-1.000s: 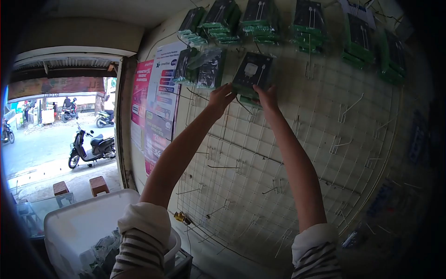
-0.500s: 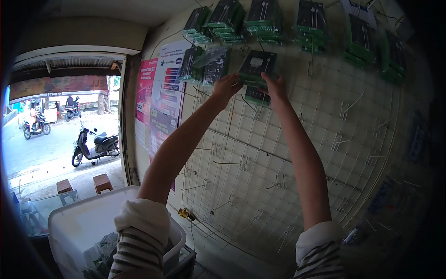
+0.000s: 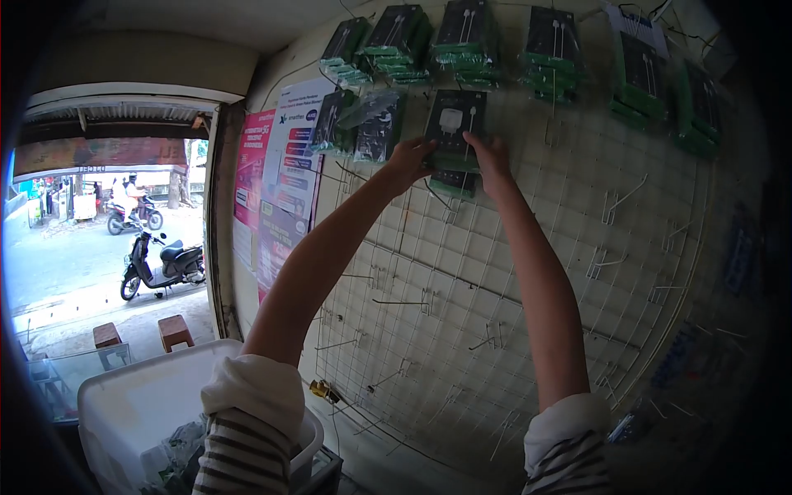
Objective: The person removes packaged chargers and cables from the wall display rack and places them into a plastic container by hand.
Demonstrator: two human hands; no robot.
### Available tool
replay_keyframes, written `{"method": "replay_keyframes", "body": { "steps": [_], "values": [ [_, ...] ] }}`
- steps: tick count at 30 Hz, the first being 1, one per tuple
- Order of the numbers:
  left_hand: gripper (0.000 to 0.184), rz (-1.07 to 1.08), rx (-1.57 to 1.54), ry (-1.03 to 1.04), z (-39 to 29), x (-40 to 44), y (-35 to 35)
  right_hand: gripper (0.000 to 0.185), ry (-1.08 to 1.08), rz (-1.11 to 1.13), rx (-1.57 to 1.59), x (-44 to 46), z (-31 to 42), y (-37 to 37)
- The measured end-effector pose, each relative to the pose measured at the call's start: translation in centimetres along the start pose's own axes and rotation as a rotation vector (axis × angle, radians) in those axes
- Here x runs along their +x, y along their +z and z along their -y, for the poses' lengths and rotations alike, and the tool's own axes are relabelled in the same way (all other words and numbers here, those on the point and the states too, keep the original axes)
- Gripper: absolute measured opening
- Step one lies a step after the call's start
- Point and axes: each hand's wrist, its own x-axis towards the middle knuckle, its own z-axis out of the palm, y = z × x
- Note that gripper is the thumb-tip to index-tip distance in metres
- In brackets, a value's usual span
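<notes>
Both hands are raised to a black and green charger box (image 3: 456, 117), its front printed with a white adapter and cable. My left hand (image 3: 410, 159) grips the lower left side, fingers closed against it. On the right side, my right hand (image 3: 492, 158) holds the box with the thumb lying over its front. Another green-edged package (image 3: 454, 181) shows just below, partly covered by the held box. Immediately left hang plastic-wrapped packages (image 3: 379, 124) on the wire grid (image 3: 511, 264). Whether the held box's top is on a hook is hidden.
Several stacks of boxed cables (image 3: 466, 37) hang along the top. Bare metal hooks (image 3: 487, 337) jut from the grid below. A white plastic tub (image 3: 157, 379) with wrapped packages stands lower left. Posters (image 3: 289, 165) cover the wall beside the doorway; a parked scooter (image 3: 165, 262) is outside.
The charger box has tipped so its front faces me more squarely, and both hands sit slightly lower against it. Outside, the passing motorbikes have changed position.
</notes>
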Motion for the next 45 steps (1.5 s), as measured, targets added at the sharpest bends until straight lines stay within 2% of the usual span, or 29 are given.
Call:
{"method": "replay_keyframes", "body": {
  "steps": [2,12,14,19,21,22,24,25,26,28,29,31,32,34,36,38,39,40,42,43,45],
  "values": [
    [0.027,0.004,0.005,0.015,0.1,-0.6,-0.3,0.04,-0.105,0.01,-0.1,-1.4,1.0,0.3],
    [0.033,0.018,0.051,0.097,-2.1,-3.6,-1.1,0.043,-0.333,-0.017,-0.165,-2.2,0.9,2.6],
    [0.036,0.036,0.055,0.106,-2.3,-4.4,-1.5,0.046,-0.445,-0.031,-0.132,-2.8,1.1,3.1],
    [0.047,-0.023,0.124,0.133,-3.8,-9.8,-1.9,0.048,-0.382,0.025,0.056,-8.3,1.6,4.8],
    [0.058,-0.099,0.293,0.193,-3.8,-12.9,-2.7,0.049,-0.306,0.065,0.179,-12.8,2.4,6.0],
    [0.06,-0.048,0.244,0.3,-3.7,-14.7,-3.1,0.048,-0.305,0.122,0.187,-15.1,2.5,6.5],
    [0.056,-0.177,0.524,0.438,-3.2,-19.6,-3.9,0.047,-0.172,0.184,0.3,-19.9,1.7,8.1],
    [0.054,-0.198,0.506,0.336,-3.0,-22.6,-4.4,0.044,-0.186,0.194,0.236,-22.2,0.9,8.8],
    [0.051,-0.225,0.488,0.234,-2.8,-25.8,-5.1,0.042,-0.087,0.226,0.242,-25.2,1.1,9.5],
    [0.046,-0.39,0.537,0.147,-1.5,-31.6,-6.8,0.055,0.053,0.357,0.263,-29.7,-1.4,10.9],
    [0.046,-0.448,0.578,0.116,-1.3,-34.3,-7.5,0.055,0.091,0.4,0.292,-31.6,-2.5,11.9],
    [0.048,-0.572,0.677,0.086,-0.9,-39.3,-9.0,0.07,0.054,0.339,0.342,-34.8,-4.2,13.7],
    [0.049,-0.629,0.776,0.043,-0.8,-41.9,-9.8,0.081,0.035,0.383,0.296,-35.2,-3.8,14.4],
    [0.05,-0.724,0.748,-0.071,-1.2,-46.1,-10.6,0.084,-0.098,0.346,0.35,-35.9,-3.5,16.7],
    [0.051,-0.82,0.706,-0.19,-1.7,-50.2,-10.7,0.085,-0.149,0.428,0.42,-37.0,-3.4,19.2],
    [0.052,-0.791,0.756,-0.253,-2.1,-53.4,-10.8,0.082,-0.098,0.643,0.626,-38.8,-3.7,22.0],
    [0.051,-0.786,0.749,-0.265,-2.2,-54.9,-10.8,0.073,0.042,0.77,0.664,-40.2,-4.1,22.8],
    [0.051,-0.818,0.751,-0.286,-1.9,-56.5,-10.9,0.066,0.06,0.85,0.635,-41.6,-4.5,23.5],
    [0.053,-0.942,0.624,-0.279,-1.0,-59.8,-11.2,0.061,0.266,0.896,0.64,-45.7,-5.1,24.6],
    [0.056,-0.961,0.566,-0.312,-0.8,-61.3,-11.3,0.061,0.284,0.913,0.654,-47.9,-4.9,24.9],
    [0.056,-1.0,0.653,-0.347,1.1,-64.4,-11.8,0.059,0.565,0.946,0.629,-52.1,-4.8,25.0]
  ]
}}
